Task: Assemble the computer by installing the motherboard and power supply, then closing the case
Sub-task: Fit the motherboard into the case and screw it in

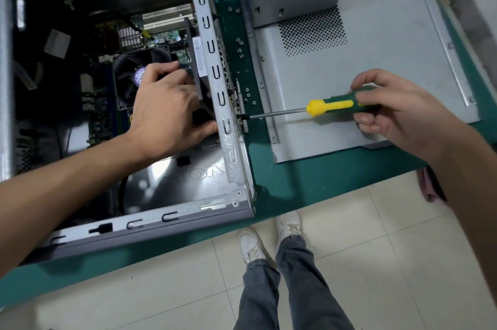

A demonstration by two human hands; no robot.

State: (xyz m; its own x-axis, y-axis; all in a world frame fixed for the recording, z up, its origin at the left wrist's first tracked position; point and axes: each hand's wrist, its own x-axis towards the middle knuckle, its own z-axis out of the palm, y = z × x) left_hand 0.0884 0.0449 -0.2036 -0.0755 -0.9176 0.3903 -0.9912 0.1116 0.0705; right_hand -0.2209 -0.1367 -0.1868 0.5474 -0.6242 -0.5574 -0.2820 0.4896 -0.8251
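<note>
Driving a screw (240, 116) through the case (227, 146) wall, frame centre: right hand (390, 114) grips the screwdriver (333, 106), left hand (169, 111) clamps the black part (197, 60) inside. Rigid sheet steel, edges likely sharp; board (166, 35) looks fragile, so hold by the frame.

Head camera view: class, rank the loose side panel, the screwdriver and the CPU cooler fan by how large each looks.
1. Side panel, largest by far.
2. Screwdriver.
3. CPU cooler fan, partly hidden by the left hand, so ranks 2 and 3 are unsure.
</note>
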